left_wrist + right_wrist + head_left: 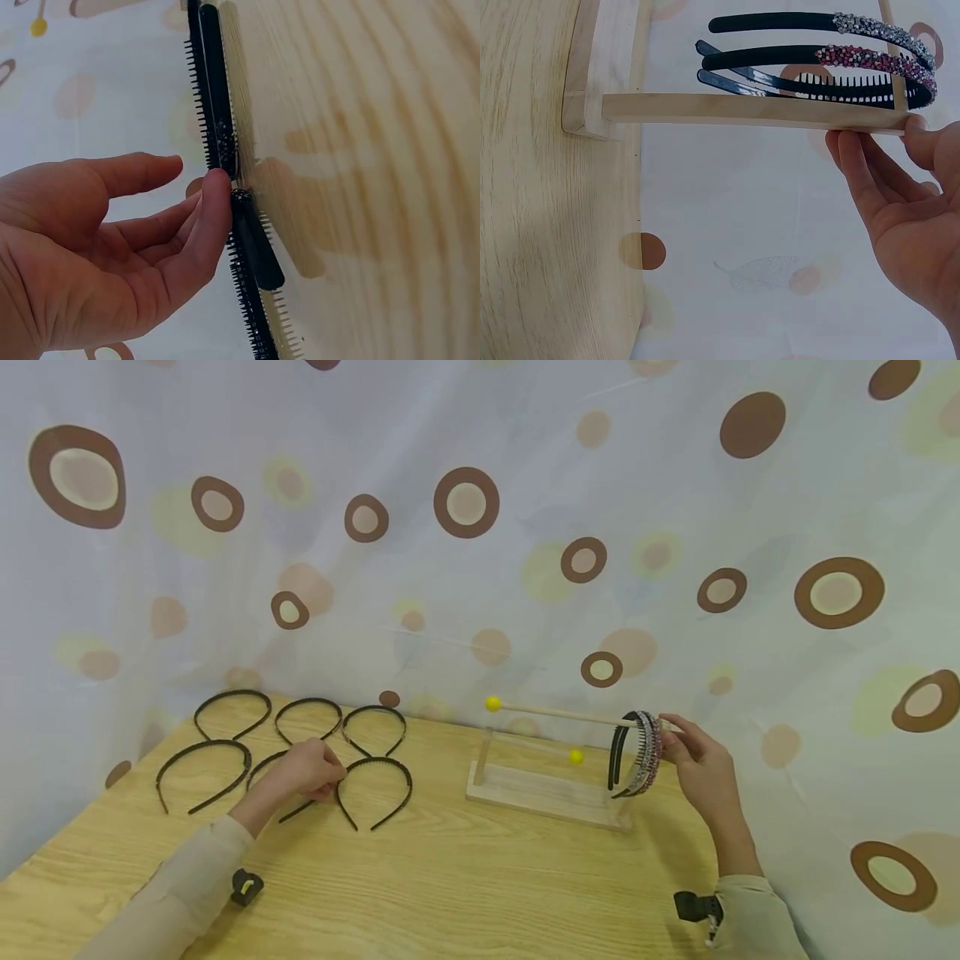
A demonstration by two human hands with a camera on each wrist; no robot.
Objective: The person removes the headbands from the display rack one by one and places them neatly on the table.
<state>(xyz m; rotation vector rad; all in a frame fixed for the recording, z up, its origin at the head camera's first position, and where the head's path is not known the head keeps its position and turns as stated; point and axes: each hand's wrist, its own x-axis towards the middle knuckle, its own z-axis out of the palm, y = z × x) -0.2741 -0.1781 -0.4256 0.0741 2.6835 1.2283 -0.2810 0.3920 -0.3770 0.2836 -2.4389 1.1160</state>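
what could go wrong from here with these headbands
The right hand pinches the wooden rack, so a slip or tug could tilt it and shift the hung headbands. The unhung headbands lie close together, so the left hand might nudge a neighbouring one.

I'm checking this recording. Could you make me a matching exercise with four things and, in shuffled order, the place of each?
Things
1. left hand
2. right hand
3. sparkly headbands
4. upper yellow ball

Places
A. hanging on the upper rod
B. at the dark headbands on the table
C. at the rod's end away from the hanging headbands
D. at the top of an upright of the wooden stand

Pairs: 1-B, 2-D, 3-A, 4-C
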